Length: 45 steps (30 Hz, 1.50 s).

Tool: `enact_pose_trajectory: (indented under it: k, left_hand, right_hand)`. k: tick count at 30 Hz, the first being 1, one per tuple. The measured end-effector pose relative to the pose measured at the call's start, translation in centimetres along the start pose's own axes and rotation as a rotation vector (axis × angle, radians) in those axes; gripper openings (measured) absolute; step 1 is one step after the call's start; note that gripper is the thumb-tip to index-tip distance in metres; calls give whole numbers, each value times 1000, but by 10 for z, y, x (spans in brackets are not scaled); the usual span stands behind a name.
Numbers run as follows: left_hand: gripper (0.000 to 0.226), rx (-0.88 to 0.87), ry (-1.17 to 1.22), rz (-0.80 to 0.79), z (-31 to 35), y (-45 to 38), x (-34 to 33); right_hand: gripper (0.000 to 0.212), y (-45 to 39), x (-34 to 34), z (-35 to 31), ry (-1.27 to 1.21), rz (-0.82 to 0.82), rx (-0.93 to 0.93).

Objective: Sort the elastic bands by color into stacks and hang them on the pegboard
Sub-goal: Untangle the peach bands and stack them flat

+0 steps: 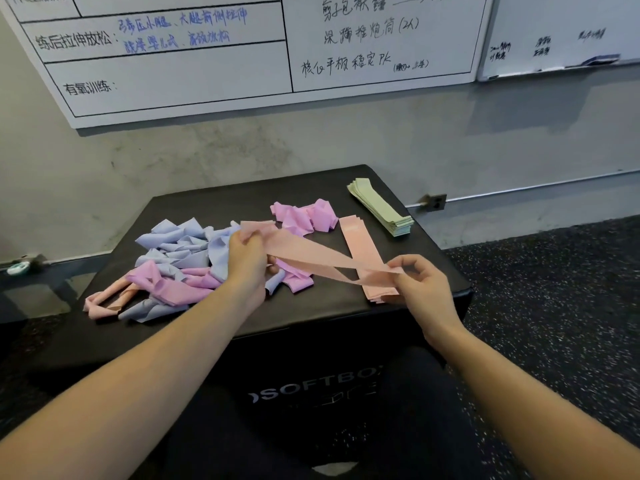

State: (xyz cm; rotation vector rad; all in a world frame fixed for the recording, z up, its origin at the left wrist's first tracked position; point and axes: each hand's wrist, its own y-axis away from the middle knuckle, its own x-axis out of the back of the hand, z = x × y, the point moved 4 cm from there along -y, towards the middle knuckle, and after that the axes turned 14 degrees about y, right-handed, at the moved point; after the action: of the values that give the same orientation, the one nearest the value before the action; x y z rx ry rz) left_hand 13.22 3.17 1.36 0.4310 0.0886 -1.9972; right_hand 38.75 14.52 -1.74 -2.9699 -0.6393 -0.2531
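Note:
A peach elastic band (313,255) stretches between my hands above a black soft box (433,258). My left hand (246,258) grips its left end; my right hand (425,285) pinches its right end. Under the band lies a flat peach stack (360,240). A neat green stack (381,206) sits at the back right. A loose heap of lilac-blue bands (180,245) and pink bands (304,213) covers the left and middle. A twisted peach band (104,301) lies at the front left.
A whiteboard (207,64) with writing hangs on the concrete wall behind the box. Dark speckled floor (554,289) spreads to the right. A wall socket (435,201) sits low behind the green stack. No pegboard is in view.

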Motion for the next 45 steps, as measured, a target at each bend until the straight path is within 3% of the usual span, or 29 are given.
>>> enact_pose_trajectory:
  k: [7,11,15,20,24,28,33,36,39,45]
  left_hand:
    - [27,22,-5,-29,-5,-31,-38]
    - [31,30,-29,-9,-16,-63,-58]
    - [26,58,-79,-83,-34,-85,-86]
    - [31,99,-154,-106,-65,-114,-114]
    - [35,123,-155,-122,-83,-133,-135]
    - [29,190,-163,-149,-105,-153,-152]
    - [31,238,-314,-234,-123,-176,-168]
    - [36,233,-365,-313,-133,-189,-176]
    - [18,200,-415,-372,-138,-192,-188]
    - [18,96,-520,-324,-157,-211,-188]
  right_hand:
    - [13,-19,15,12,142,-122,113]
    - [38,-34,26,27,377,-237,186]
    - [33,-50,37,40,586,-79,301]
    - [25,-72,46,56,832,100,607]
    - [29,-82,44,69,846,-11,726]
    - [26,-94,34,75,850,-103,691]
    - [14,-106,12,71,895,-151,1011]
    - [15,-117,2,78,930,-204,1104]
    - [13,-128,-2,91,940,-256,1101]
    - [17,-133,-6,110,868,-333,1002]
